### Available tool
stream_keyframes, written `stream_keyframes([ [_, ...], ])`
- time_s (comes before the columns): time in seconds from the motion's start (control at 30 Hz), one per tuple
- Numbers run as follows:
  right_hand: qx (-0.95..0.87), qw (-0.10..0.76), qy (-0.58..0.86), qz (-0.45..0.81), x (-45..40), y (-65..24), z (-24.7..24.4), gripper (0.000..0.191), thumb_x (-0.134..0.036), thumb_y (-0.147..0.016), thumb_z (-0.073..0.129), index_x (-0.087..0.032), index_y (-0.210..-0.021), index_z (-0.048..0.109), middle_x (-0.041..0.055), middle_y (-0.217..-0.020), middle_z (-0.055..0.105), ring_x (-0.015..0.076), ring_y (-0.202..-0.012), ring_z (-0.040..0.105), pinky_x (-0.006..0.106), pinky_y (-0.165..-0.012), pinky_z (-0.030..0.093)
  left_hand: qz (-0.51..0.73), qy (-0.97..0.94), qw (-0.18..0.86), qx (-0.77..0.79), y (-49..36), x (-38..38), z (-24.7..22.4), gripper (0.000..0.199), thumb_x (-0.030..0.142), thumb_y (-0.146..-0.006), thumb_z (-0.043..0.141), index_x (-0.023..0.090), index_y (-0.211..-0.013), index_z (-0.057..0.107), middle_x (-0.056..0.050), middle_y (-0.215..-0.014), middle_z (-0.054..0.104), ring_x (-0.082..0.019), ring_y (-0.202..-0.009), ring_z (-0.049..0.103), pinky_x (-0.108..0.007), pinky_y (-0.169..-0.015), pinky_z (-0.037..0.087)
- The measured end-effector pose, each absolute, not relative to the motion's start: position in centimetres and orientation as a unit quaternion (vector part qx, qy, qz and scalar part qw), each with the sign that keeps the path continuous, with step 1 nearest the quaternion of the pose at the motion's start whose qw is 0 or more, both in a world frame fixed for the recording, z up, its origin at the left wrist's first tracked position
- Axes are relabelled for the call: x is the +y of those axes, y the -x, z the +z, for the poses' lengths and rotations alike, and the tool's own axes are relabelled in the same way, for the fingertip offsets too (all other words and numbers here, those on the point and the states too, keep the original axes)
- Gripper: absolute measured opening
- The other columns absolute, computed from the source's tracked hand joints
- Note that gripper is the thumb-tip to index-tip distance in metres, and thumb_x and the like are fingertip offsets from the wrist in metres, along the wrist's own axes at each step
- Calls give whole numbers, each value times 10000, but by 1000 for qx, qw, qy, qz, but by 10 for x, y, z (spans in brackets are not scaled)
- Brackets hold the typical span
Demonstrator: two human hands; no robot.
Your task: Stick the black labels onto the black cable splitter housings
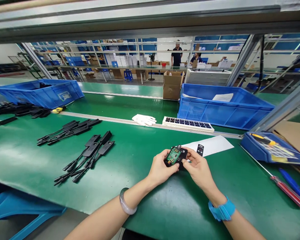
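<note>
My left hand [158,170] grips a green circuit board [173,156] seated in a small black housing, with a lit-looking display part near its top. Beside it, my right hand [199,169] has its thumb and fingers closed on a black plastic cover [182,156], which touches or nearly touches the housing. Thin wires show at the top between the two parts. Just beyond my right fingers, a black label [200,149] lies on a white sheet [216,145]. Both hands are just above the green tabletop [130,160].
Black cabled devices [91,149] lie in groups to the left. Ahead are white gloves [144,119], a label stack [187,123] and a large blue bin [222,110]. A red-handled screwdriver [288,191] leans from a blue tray [272,150] at right. Two people stand or sit far back.
</note>
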State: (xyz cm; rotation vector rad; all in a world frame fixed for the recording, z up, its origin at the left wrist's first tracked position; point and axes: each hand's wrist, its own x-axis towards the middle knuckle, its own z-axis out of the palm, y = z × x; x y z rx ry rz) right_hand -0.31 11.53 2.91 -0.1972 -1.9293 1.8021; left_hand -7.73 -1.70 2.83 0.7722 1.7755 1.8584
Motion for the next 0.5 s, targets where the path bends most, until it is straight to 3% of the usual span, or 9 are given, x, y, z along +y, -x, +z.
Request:
stream_keyframes([
  [0.1, -689, 226, 76, 684, 117, 2, 31, 387, -274, -743, 624, -201, -1122, 598, 46, -953, 625, 186, -845, 570, 301, -740, 512, 703, -241, 281, 607, 77, -17, 34, 376, 227, -654, 710, 137, -961, 512, -21, -797, 622, -128, -584, 608, -233, -538, 515],
  [0.33, -660, 212, 103, 713, 120, -2, 35, 323, -412, -815, 614, -219, -1072, 649, 47, -995, 651, 182, -777, 594, 287, -649, 535, 700, -229, 342, 584, 80, -19, 38, 427, 272, -663, 738, 134, -979, 487, 29, -656, 565, -64, -463, 512, -147, -400, 416],
  [0.5, -678, 240, 130, 683, 123, -2, 34, 301, -394, -811, 607, -198, -1035, 655, 39, -883, 653, 151, -642, 564, 262, -568, 504, 726, -213, 359, 547, 80, -18, 39, 480, 259, -625, 769, 123, -985, 483, 2, -738, 588, -67, -536, 535, -161, -471, 453],
])
